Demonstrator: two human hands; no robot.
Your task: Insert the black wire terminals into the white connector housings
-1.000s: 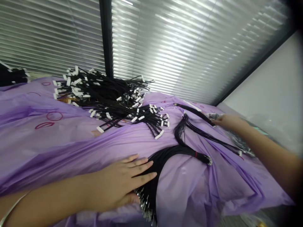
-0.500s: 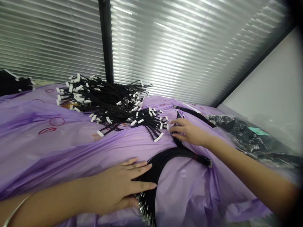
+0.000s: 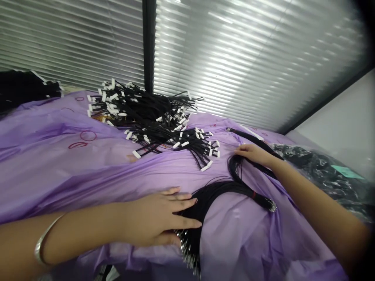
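Observation:
My left hand lies flat with its fingers spread over a curved bundle of black wires. Shiny metal terminals fan out at the near end of this bundle, and a red tie circles it close to the other end. Farther right, my right hand has its fingers bent over a second strand of black wires, which loops down behind the first bundle. The palm side of that hand is hidden. Another thin tied bundle lies just beyond it.
A heap of black cables with white connectors sits at the back, with more black cables at far left. Red rubber bands lie on the purple sheet. Clear plastic bags lie right, below window blinds.
My right hand has closed over the second strand of wires and lifted part of it into a loop. My left hand stays on the first bundle. The view has shifted slightly left.

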